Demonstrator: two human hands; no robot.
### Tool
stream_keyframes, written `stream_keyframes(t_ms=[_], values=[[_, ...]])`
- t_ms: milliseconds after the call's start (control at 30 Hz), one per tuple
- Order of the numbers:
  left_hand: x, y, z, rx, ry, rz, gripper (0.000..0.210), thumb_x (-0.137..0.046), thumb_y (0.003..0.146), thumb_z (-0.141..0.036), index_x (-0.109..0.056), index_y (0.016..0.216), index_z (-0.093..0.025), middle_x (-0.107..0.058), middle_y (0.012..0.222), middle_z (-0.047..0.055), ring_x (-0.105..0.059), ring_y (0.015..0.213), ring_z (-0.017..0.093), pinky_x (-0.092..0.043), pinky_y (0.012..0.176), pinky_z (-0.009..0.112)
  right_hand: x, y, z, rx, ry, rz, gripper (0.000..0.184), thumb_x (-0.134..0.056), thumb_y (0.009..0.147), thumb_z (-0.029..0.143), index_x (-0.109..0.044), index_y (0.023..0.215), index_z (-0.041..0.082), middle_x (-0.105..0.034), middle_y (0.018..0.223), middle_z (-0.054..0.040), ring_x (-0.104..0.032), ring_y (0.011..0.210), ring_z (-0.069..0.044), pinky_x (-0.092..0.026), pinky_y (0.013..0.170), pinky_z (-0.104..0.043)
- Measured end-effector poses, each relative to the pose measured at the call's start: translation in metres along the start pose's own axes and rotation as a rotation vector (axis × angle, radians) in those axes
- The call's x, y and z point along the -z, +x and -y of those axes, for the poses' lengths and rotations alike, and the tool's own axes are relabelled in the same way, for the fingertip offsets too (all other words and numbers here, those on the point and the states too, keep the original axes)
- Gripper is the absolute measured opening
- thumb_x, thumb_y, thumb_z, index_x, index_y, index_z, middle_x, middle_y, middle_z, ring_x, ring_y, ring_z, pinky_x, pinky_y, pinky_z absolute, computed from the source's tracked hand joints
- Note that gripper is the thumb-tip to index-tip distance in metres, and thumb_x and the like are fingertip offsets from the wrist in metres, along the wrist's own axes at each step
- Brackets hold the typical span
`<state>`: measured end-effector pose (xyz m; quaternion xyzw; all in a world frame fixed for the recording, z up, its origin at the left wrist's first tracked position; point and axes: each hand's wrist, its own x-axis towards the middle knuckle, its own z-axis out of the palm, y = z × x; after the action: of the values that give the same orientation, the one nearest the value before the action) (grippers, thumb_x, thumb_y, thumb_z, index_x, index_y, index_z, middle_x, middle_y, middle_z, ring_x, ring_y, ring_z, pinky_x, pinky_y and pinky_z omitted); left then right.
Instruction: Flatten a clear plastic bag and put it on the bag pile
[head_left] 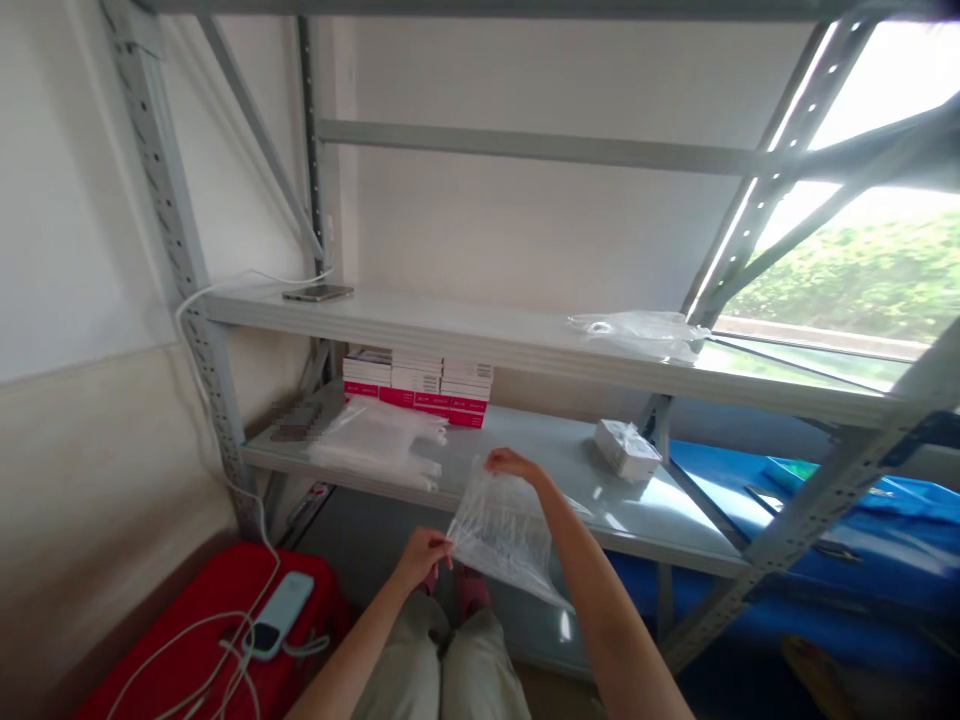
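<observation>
A clear plastic bag (pixel 502 530) is stretched between my two hands in front of the lower shelf. My left hand (pixel 426 556) pinches its lower left edge. The fingers of my right hand (pixel 511 464) are closed on its upper edge, partly out of sight behind the film. To the left, a flat stack of similar plastic bags (pixel 375 440) lies on the lower shelf, its handle ends pointing right. Behind that stack stand several white and red boxes (pixel 427 385) in rows.
A small white box (pixel 627 450) rests at the right of the lower shelf (pixel 540 440). On the upper shelf (pixel 465 325) lie a phone (pixel 318 293) and a crumpled clear bag (pixel 637 332). A red case (pixel 300 570) with a pale device (pixel 279 612) and white cables stands at lower left. Metal posts flank the shelves.
</observation>
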<state>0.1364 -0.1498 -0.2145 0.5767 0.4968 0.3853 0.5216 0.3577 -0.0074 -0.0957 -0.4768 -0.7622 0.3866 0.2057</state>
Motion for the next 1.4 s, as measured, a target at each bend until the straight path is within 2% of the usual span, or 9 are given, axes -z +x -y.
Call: stream_keyframes(t_ms=[233,433,600,700,833,1000,1133,1267,1400], values=[[-0.002,-0.024,-0.016,-0.159,0.247,-0.374,0.022,-0.058,0.072,-0.038,-0.068,0.072,-0.018,-0.068,0.072,0.004,-0.06,0.06,0.015,-0.046,0.064,0.026,0.036,-0.043,-0.001,-0.024,0.262,0.046,0.045,-0.078,0.052,0.049,-0.062,0.076,0.014,-0.062,0.073,-0.002,-0.059,0.065,-0.014,-0.051,0.068,-0.032],[-0.021,-0.041,-0.054,-0.233,-0.289,-0.415,0.041,-0.056,0.074,-0.057,-0.056,0.084,-0.018,-0.066,0.075,0.004,-0.062,0.057,0.014,-0.043,0.043,0.02,0.063,-0.051,0.038,0.102,0.154,-0.08,0.039,-0.071,0.062,0.049,-0.061,0.08,0.016,-0.06,0.076,-0.0033,-0.057,0.068,-0.015,-0.047,0.066,-0.029],[-0.007,-0.047,-0.098,-0.31,-0.579,-0.447,0.052,-0.054,0.074,-0.067,-0.046,0.09,-0.019,-0.056,0.048,-0.005,-0.055,0.038,0.013,-0.042,0.038,0.02,0.061,0.001,0.094,0.298,-0.072,-0.234,0.036,-0.058,0.072,0.052,-0.06,0.08,0.016,-0.06,0.074,-0.0025,-0.052,0.067,-0.014,-0.041,0.063,-0.026],[0.022,-0.047,-0.112,-0.376,-0.62,-0.606,0.049,-0.055,0.076,-0.064,-0.045,0.092,-0.019,-0.052,0.046,-0.008,-0.053,0.037,0.011,-0.041,0.039,0.019,0.038,0.051,0.134,0.376,-0.287,-0.276,0.028,-0.051,0.082,0.044,-0.061,0.088,0.018,-0.063,0.078,-0.0033,-0.055,0.07,-0.015,-0.04,0.065,-0.025],[0.071,-0.044,-0.111,-0.392,-0.69,-0.833,0.049,-0.055,0.077,-0.063,-0.043,0.096,-0.02,-0.051,0.05,-0.009,-0.049,0.038,0.009,-0.039,0.038,0.018,-0.017,0.119,0.182,0.346,-0.607,-0.291,0.024,-0.043,0.092,0.032,-0.061,0.104,0.021,-0.068,0.1,-0.0056,-0.06,0.087,-0.016,-0.041,0.073,-0.024],[0.111,-0.024,-0.085,-0.251,-0.503,-0.754,0.058,-0.045,0.073,-0.075,-0.049,0.08,-0.018,-0.048,0.046,-0.007,-0.039,0.029,0.006,-0.024,0.031,0.017,-0.093,0.181,0.212,0.307,-0.808,-0.209,0.029,-0.039,0.096,0.033,-0.06,0.113,0.023,-0.068,0.108,-0.0074,-0.061,0.099,-0.019,-0.042,0.08,-0.025],[0.117,0.007,-0.059,-0.126,-0.358,-0.758,0.061,-0.037,0.073,-0.077,-0.051,0.071,-0.018,-0.046,0.041,-0.006,-0.034,0.027,0.006,-0.02,0.031,0.019,-0.129,0.211,0.214,0.318,-0.85,-0.215,0.03,-0.038,0.096,0.029,-0.061,0.112,0.02,-0.065,0.114,-0.0119,-0.058,0.108,-0.021,-0.041,0.087,-0.03],[0.106,0.034,-0.046,-0.109,-0.466,-0.758,0.068,-0.034,0.064,-0.085,-0.05,0.068,-0.018,-0.047,0.042,-0.004,-0.034,0.026,0.007,-0.022,0.03,0.02,-0.145,0.236,0.209,0.306,-0.87,-0.195,0.028,-0.041,0.095,0.028,-0.06,0.113,0.02,-0.065,0.112,-0.0108,-0.059,0.107,-0.02,-0.041,0.088,-0.029],[0.092,0.037,-0.043,-0.125,-0.555,-0.783,0.068,-0.033,0.065,-0.086,-0.047,0.065,-0.02,-0.045,0.043,-0.004,-0.035,0.028,0.007,-0.023,0.03,0.021,-0.156,0.252,0.201,0.286,-0.868,-0.182,0.028,-0.037,0.097,0.03,-0.059,0.113,0.023,-0.064,0.116,-0.0069,-0.059,0.107,-0.018,-0.042,0.083,-0.027]])
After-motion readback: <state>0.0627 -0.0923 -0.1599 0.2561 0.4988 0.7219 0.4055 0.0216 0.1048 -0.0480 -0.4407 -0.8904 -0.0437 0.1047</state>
